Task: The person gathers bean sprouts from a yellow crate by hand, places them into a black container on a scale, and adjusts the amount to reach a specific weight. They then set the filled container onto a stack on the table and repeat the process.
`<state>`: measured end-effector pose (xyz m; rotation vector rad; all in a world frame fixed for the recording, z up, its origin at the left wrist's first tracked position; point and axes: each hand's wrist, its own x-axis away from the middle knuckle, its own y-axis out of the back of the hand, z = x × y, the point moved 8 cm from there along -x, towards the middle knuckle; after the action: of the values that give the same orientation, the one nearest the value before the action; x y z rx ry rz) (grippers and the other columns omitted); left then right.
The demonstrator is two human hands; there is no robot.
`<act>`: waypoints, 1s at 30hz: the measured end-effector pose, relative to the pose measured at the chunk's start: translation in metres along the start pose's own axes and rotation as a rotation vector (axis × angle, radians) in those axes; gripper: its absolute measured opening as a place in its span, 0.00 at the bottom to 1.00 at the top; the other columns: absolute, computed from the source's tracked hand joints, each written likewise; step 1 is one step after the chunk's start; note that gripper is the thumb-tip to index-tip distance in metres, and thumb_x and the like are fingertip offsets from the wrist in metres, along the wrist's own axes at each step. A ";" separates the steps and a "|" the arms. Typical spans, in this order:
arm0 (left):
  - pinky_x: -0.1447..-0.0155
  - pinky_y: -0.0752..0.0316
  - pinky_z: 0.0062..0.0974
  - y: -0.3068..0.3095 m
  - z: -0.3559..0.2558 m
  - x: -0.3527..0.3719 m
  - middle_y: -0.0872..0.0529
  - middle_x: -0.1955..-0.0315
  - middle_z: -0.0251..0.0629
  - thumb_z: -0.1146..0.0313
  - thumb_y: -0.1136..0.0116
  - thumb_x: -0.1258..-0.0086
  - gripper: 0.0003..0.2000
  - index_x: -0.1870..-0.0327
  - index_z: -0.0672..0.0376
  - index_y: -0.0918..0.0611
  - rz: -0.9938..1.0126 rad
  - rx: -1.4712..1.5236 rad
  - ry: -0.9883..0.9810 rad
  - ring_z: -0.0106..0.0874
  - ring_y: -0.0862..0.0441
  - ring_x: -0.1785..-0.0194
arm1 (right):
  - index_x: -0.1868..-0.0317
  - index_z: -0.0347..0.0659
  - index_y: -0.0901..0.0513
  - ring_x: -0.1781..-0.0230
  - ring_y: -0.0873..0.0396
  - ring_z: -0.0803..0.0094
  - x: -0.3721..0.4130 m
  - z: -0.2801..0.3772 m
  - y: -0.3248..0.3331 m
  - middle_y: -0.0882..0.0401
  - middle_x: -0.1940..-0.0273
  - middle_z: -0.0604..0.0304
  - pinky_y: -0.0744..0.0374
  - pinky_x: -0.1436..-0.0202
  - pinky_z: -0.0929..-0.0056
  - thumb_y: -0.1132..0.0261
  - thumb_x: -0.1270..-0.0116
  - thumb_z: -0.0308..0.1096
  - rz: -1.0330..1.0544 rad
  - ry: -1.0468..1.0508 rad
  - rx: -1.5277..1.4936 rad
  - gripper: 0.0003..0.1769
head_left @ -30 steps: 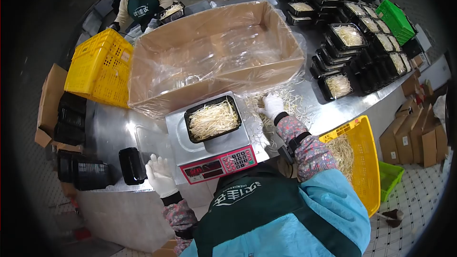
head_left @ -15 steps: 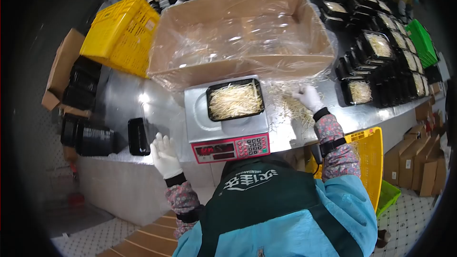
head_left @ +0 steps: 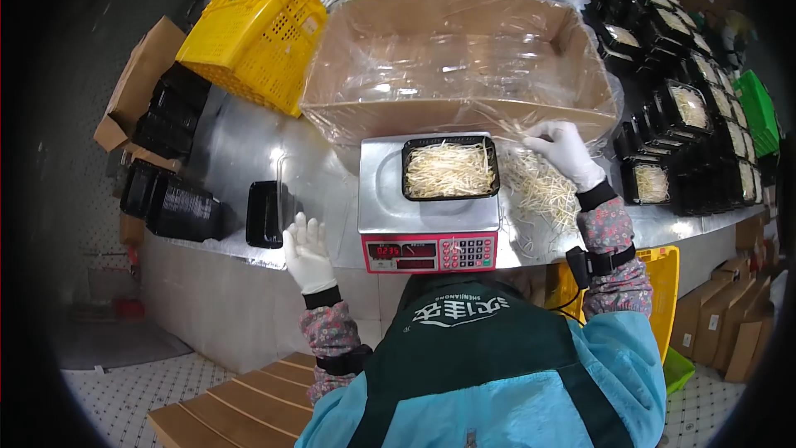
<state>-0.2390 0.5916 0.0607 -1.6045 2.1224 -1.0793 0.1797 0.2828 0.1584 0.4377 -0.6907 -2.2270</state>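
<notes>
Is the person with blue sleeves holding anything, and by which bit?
The left hand is open and holds nothing. The right hand seems to pinch a few sprouts; by which part, I can't tell.

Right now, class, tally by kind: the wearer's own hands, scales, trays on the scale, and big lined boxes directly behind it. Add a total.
Left hand and right hand: 2
Scale: 1
Black tray on the scale: 1
Lined cardboard box: 1
Total: 5
</notes>
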 end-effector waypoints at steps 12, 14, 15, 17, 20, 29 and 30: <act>0.38 0.28 0.45 -0.008 -0.010 0.001 0.19 0.46 0.39 0.54 0.52 0.21 0.13 0.52 0.54 0.26 -0.006 -0.089 -0.061 0.37 0.22 0.47 | 0.54 0.40 0.13 0.57 0.15 0.52 -0.030 0.085 -0.128 0.14 0.60 0.48 0.18 0.51 0.57 0.38 0.39 0.31 0.260 0.356 0.539 0.14; 0.37 0.28 0.45 -0.003 -0.017 0.003 0.19 0.45 0.38 0.53 0.53 0.21 0.13 0.50 0.53 0.26 0.003 -0.063 -0.056 0.36 0.22 0.47 | 0.48 0.40 0.14 0.53 0.16 0.52 -0.030 0.085 -0.102 0.14 0.56 0.50 0.19 0.46 0.59 0.37 0.37 0.32 0.240 0.378 0.412 0.17; 0.37 0.28 0.45 -0.004 -0.021 0.003 0.20 0.44 0.37 0.53 0.53 0.21 0.13 0.50 0.53 0.26 -0.009 -0.071 -0.066 0.36 0.22 0.47 | 0.49 0.39 0.14 0.54 0.16 0.52 -0.028 0.092 -0.082 0.14 0.56 0.48 0.19 0.47 0.62 0.35 0.38 0.33 0.225 0.279 0.340 0.17; 0.35 0.30 0.46 -0.008 -0.028 0.002 0.22 0.42 0.39 0.52 0.53 0.21 0.15 0.48 0.53 0.27 -0.016 -0.089 -0.083 0.38 0.24 0.43 | 0.55 0.37 0.12 0.59 0.14 0.56 -0.034 0.073 -0.056 0.13 0.61 0.46 0.18 0.52 0.65 0.32 0.37 0.35 0.112 0.261 0.147 0.13; 0.33 0.32 0.46 -0.021 -0.025 -0.003 0.23 0.40 0.42 0.52 0.53 0.21 0.15 0.47 0.54 0.27 0.032 -0.081 -0.055 0.40 0.27 0.39 | 0.59 0.34 0.12 0.66 0.14 0.63 -0.032 0.060 -0.032 0.13 0.66 0.48 0.19 0.58 0.69 0.32 0.35 0.37 -0.023 0.197 0.081 0.13; 0.43 0.23 0.34 -0.163 0.020 0.021 0.16 0.50 0.44 0.58 0.54 0.19 0.14 0.52 0.59 0.22 0.439 -0.342 -0.063 0.36 0.17 0.52 | 0.27 0.39 0.34 0.58 0.28 0.83 0.024 0.117 -0.033 0.22 0.50 0.62 0.26 0.55 0.81 0.36 0.28 0.39 0.069 0.168 -0.671 0.33; 0.45 0.23 0.33 -0.176 0.029 0.031 0.16 0.51 0.45 0.59 0.54 0.19 0.14 0.52 0.60 0.22 0.506 -0.393 -0.085 0.35 0.16 0.53 | 0.23 0.40 0.39 0.57 0.29 0.83 0.034 0.125 -0.038 0.24 0.47 0.61 0.27 0.53 0.81 0.36 0.28 0.37 0.098 0.203 -0.670 0.36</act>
<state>-0.1072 0.5326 0.1696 -1.1089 2.5898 -0.4479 0.0730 0.3223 0.2319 0.2715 0.1497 -2.1248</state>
